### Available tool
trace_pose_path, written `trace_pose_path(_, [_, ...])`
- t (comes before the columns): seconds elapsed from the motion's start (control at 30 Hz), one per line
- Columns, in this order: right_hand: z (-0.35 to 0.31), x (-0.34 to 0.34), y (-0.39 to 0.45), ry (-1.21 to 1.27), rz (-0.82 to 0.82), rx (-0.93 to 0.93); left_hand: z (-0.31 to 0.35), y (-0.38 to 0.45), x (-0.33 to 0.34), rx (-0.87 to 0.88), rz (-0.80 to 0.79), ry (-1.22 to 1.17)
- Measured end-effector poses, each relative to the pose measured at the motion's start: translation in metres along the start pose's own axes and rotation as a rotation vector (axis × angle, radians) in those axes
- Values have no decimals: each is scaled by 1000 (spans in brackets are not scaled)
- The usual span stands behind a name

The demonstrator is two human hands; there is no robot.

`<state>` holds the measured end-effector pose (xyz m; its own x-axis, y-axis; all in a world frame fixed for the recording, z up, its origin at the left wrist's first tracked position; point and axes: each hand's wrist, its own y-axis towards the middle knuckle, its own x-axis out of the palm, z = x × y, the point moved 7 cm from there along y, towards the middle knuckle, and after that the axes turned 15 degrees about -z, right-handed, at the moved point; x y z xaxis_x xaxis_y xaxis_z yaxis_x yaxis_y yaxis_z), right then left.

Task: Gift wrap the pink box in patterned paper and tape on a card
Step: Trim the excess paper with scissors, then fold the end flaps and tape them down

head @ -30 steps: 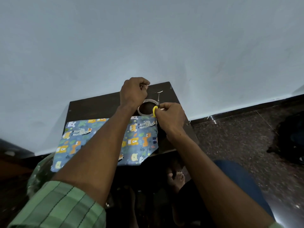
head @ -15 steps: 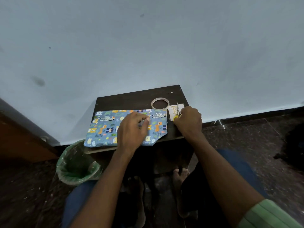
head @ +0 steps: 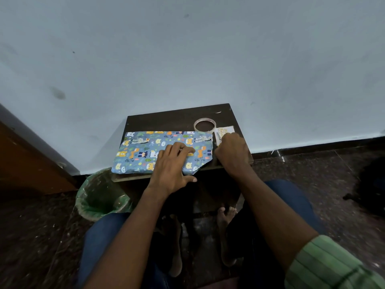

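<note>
While one wrapped box point(head: 158, 151) lies on the small dark surface point(head: 166, 122), the left hand point(head: 173, 163) rests on it with fingers spread flat. Beyond the box's right end sit one tape roll point(head: 205, 125) and one card point(head: 224, 132), partly hidden by the curled right hand point(head: 232, 152); what it holds cannot be told. Box's near-left corner reaches the surface edge, above a green-lined bin point(head: 100, 197).

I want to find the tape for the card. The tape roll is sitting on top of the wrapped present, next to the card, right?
Not quite. In the head view the tape roll sits on the dark table, just behind the wrapped present, not on top of it. It is next to the card, as you said.
</note>
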<state>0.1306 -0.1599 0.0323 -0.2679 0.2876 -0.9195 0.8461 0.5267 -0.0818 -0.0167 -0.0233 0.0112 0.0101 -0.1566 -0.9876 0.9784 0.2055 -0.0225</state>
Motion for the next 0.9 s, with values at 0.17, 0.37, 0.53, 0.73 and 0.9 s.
trace_pose_path(0.17, [11,-2,6,178,102,20,0,1,-1,43,11,60])
trace_pose_path(0.37, [26,8,29,1001,-24,7,-1,-14,-29,164,310,63])
trace_pose_path(0.53, [13,16,39,1347,-89,11,-4,-23,-61,91,570,-33])
trace_pose_path(0.73, [-27,21,37,1650,-339,-39,-13,-27,-93,103,681,-332])
trace_pose_path(0.9, [-52,17,26,1903,-380,-87,-9,-34,-95,108,693,-438])
